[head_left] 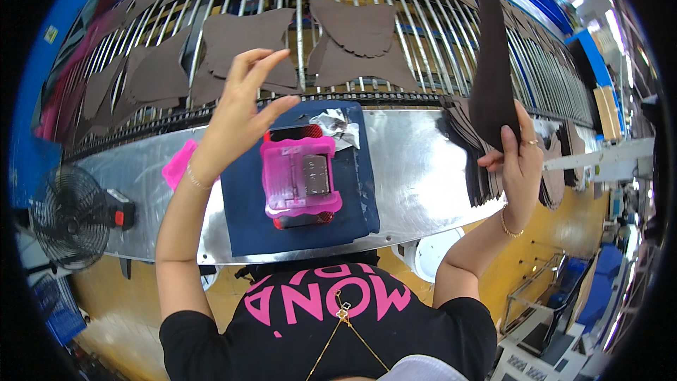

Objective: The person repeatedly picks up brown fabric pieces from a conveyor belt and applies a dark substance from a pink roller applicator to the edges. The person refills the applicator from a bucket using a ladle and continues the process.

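My right hand [520, 162] grips a long, dark brown cut piece of sheet material [490, 63] by its lower end, holding it up at the right. Below and beside it lies a fanned stack of similar dark pieces [469, 134] on the metal table. My left hand [247, 99] is raised with fingers apart and nothing in it, over the table's far edge near the conveyor. Between my hands stands a pink plastic frame [285, 173] with a dark metal plate [316, 174] in it. It rests on a dark blue pad [247, 229].
Beyond the table runs a conveyor of metal rods [300, 35] carrying several brown cut pieces [363, 39]. A black fan [72, 217] stands at the left. A pink piece [180, 164] lies near my left forearm, and silver foil [337, 127] lies behind the frame.
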Demonstrator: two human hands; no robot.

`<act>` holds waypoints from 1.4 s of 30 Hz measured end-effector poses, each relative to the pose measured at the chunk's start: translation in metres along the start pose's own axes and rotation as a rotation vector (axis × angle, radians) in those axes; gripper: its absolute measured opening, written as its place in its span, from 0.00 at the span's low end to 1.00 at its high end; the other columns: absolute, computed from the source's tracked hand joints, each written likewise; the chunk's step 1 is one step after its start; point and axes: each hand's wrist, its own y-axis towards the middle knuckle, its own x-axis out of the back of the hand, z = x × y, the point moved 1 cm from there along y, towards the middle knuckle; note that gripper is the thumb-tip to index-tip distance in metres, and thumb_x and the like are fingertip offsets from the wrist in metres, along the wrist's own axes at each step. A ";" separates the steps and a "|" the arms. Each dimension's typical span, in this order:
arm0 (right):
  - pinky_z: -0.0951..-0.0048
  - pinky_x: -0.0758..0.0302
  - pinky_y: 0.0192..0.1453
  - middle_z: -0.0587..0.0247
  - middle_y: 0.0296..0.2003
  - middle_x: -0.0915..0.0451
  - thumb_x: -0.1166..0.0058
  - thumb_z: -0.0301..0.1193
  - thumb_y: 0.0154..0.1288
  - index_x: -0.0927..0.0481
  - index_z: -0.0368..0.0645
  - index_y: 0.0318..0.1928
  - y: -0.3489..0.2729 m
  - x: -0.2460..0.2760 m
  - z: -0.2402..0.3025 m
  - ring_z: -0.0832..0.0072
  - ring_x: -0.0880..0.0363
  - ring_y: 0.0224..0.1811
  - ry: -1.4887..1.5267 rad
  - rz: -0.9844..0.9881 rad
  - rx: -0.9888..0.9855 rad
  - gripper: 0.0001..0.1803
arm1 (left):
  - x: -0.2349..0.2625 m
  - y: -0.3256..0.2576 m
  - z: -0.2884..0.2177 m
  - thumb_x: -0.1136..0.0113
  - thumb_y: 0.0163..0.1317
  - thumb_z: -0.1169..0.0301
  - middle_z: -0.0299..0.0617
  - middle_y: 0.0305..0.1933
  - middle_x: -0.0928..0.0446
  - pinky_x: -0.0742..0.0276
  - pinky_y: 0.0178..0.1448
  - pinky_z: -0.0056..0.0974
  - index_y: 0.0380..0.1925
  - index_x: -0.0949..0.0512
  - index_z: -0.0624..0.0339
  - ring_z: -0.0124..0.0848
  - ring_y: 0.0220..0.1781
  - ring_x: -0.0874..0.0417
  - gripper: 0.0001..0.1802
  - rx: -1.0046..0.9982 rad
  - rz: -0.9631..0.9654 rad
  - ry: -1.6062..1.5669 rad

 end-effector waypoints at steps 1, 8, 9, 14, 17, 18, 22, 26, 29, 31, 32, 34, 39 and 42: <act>0.80 0.27 0.18 0.56 0.27 0.19 0.58 0.28 0.73 0.36 0.44 0.66 0.000 -0.005 0.012 0.76 0.20 0.17 0.109 0.023 0.048 0.22 | -0.002 -0.002 -0.001 0.34 0.56 0.65 0.47 0.59 0.35 0.36 0.64 0.41 0.60 0.31 0.58 0.40 0.62 0.32 0.31 0.045 -0.009 -0.055; 0.80 0.27 0.16 0.46 0.39 0.20 0.58 0.27 0.72 0.44 0.34 0.65 0.005 -0.062 0.070 0.71 0.24 0.13 0.819 0.257 0.278 0.24 | 0.024 -0.025 -0.006 0.41 0.64 0.66 0.37 0.33 0.20 0.23 0.32 0.27 0.50 0.26 0.64 0.27 0.33 0.16 0.18 0.533 0.019 -0.956; 0.79 0.27 0.16 0.46 0.39 0.20 0.58 0.27 0.72 0.43 0.34 0.64 0.003 -0.068 0.075 0.70 0.24 0.12 0.865 0.268 0.242 0.23 | 0.046 -0.034 -0.007 0.43 0.65 0.67 0.40 0.34 0.20 0.26 0.23 0.27 0.46 0.24 0.64 0.26 0.26 0.18 0.14 0.491 0.095 -0.917; 0.77 0.28 0.35 0.61 0.27 0.20 0.36 0.25 0.54 0.19 0.36 0.35 -0.005 -0.130 0.068 0.76 0.23 0.30 0.301 0.378 0.365 0.08 | 0.117 -0.087 0.013 0.43 0.66 0.69 0.38 0.24 0.23 0.30 0.19 0.25 0.39 0.23 0.65 0.24 0.20 0.22 0.10 0.407 -0.270 -0.508; 0.73 0.26 0.35 0.57 0.29 0.17 0.33 0.24 0.50 0.17 0.38 0.35 -0.020 -0.173 0.058 0.67 0.21 0.30 0.380 0.357 0.436 0.10 | 0.142 -0.110 0.007 0.42 0.64 0.71 0.37 0.25 0.22 0.29 0.22 0.25 0.43 0.22 0.66 0.22 0.22 0.22 0.11 0.348 -0.345 -0.302; 0.75 0.27 0.35 0.59 0.29 0.17 0.33 0.23 0.51 0.16 0.38 0.35 -0.021 -0.177 0.057 0.70 0.20 0.31 0.335 0.337 0.497 0.09 | 0.144 -0.112 0.006 0.41 0.64 0.71 0.37 0.26 0.22 0.29 0.23 0.24 0.44 0.22 0.66 0.22 0.23 0.21 0.12 0.332 -0.375 -0.253; 0.77 0.26 0.36 0.59 0.30 0.16 0.33 0.23 0.50 0.15 0.39 0.33 -0.025 -0.178 0.054 0.72 0.18 0.31 0.188 0.303 0.625 0.08 | 0.145 -0.121 0.002 0.41 0.62 0.75 0.37 0.27 0.21 0.30 0.27 0.23 0.46 0.22 0.66 0.20 0.25 0.21 0.13 0.327 -0.348 -0.161; 0.75 0.26 0.36 0.59 0.29 0.16 0.32 0.23 0.50 0.15 0.39 0.33 -0.029 -0.163 0.041 0.68 0.17 0.30 0.078 0.298 0.659 0.07 | 0.129 -0.125 0.007 0.42 0.63 0.77 0.37 0.27 0.21 0.29 0.27 0.24 0.43 0.22 0.68 0.20 0.24 0.22 0.09 0.381 -0.231 -0.187; 0.65 0.28 0.40 0.56 0.29 0.18 0.34 0.24 0.49 0.15 0.39 0.30 -0.036 -0.146 0.016 0.59 0.21 0.33 0.030 0.275 0.605 0.06 | 0.102 -0.122 0.008 0.43 0.61 0.80 0.36 0.25 0.25 0.29 0.25 0.26 0.34 0.24 0.72 0.21 0.22 0.23 0.04 0.447 -0.064 -0.272; 0.63 0.29 0.45 0.56 0.32 0.17 0.33 0.25 0.49 0.15 0.41 0.33 -0.043 -0.132 -0.008 0.58 0.21 0.34 -0.024 0.296 0.532 0.08 | 0.079 -0.110 -0.001 0.42 0.60 0.80 0.38 0.25 0.27 0.30 0.24 0.28 0.32 0.25 0.71 0.22 0.21 0.23 0.03 0.485 0.025 -0.260; 0.62 0.30 0.46 0.57 0.32 0.17 0.33 0.25 0.50 0.15 0.42 0.34 -0.048 -0.127 -0.020 0.58 0.22 0.33 -0.031 0.311 0.458 0.08 | 0.067 -0.107 0.002 0.41 0.59 0.79 0.40 0.25 0.28 0.30 0.25 0.30 0.31 0.24 0.69 0.24 0.19 0.23 0.03 0.393 0.055 -0.214; 0.59 0.32 0.52 0.58 0.35 0.17 0.34 0.25 0.51 0.15 0.45 0.37 -0.060 -0.118 -0.053 0.62 0.22 0.32 -0.111 0.261 0.426 0.10 | 0.049 -0.093 -0.005 0.39 0.56 0.79 0.42 0.25 0.30 0.30 0.26 0.33 0.30 0.23 0.67 0.31 0.20 0.23 0.03 0.258 0.131 -0.082; 0.69 0.35 0.50 0.67 0.22 0.20 0.35 0.21 0.49 0.15 0.41 0.32 -0.073 -0.080 -0.076 0.75 0.29 0.22 0.084 0.260 0.197 0.07 | 0.012 -0.066 -0.021 0.36 0.52 0.77 0.42 0.26 0.30 0.29 0.29 0.37 0.32 0.20 0.63 0.36 0.25 0.22 0.07 -0.051 0.200 -0.036; 0.78 0.36 0.36 0.70 0.20 0.25 0.35 0.20 0.52 0.17 0.36 0.31 -0.078 -0.030 -0.109 0.82 0.35 0.21 0.049 0.200 0.000 0.05 | -0.006 -0.052 -0.034 0.34 0.50 0.73 0.40 0.29 0.29 0.27 0.33 0.39 0.30 0.19 0.59 0.38 0.30 0.22 0.07 -0.069 0.312 -0.010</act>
